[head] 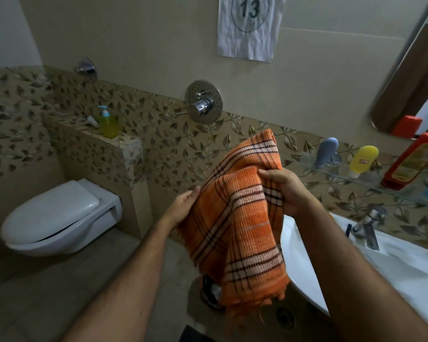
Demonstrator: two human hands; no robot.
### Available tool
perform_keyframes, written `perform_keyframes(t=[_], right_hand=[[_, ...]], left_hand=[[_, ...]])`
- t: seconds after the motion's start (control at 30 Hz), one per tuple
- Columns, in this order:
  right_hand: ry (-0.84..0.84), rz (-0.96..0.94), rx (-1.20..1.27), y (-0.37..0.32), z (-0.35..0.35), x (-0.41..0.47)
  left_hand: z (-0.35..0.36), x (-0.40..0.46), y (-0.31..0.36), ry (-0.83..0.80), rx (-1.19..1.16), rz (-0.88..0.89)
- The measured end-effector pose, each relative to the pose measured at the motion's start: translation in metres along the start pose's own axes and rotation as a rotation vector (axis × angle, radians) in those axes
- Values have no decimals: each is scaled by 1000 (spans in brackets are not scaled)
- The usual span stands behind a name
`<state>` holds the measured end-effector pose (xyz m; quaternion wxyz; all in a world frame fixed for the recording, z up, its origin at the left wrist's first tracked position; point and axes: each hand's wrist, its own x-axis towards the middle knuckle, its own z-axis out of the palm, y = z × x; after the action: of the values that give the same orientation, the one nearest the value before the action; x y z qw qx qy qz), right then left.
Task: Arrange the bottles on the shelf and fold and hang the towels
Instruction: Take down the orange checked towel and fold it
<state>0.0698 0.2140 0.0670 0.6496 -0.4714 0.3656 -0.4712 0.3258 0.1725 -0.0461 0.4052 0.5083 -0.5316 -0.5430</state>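
Folding the orange towel (235,218) neatly means matching edges: right hand (286,191) fingers clamp its bunched top, left hand (183,206) fingers pinch the edge beside.

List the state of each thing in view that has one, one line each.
orange checked towel: partly folded, held up in the air
left hand: holds the towel's left edge
right hand: grips the towel's top
toilet lid: closed
red bottle: upright on the glass shelf
yellow bottle: standing cap down
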Motion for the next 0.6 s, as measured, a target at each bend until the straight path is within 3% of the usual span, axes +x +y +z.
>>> perform_keyframes(t=[0.13,0.27,0.33,0.43,0.6], right_hand=[[-54,-88,11,-14,-2,-6],[-23,-117,51,-23,-7,-10],[22,-132,45,-25,-12,-12],[106,-145,79,-29,-22,-20],[181,-164,169,-32,-35,-29]], left_hand=[[13,-5,-45,-69,-320,-207],[48,-25,-67,-210,-729,-286],[55,-27,-60,-266,-815,-277],[50,-21,-35,-166,-804,-214],[38,-12,-12,-201,-843,-92]])
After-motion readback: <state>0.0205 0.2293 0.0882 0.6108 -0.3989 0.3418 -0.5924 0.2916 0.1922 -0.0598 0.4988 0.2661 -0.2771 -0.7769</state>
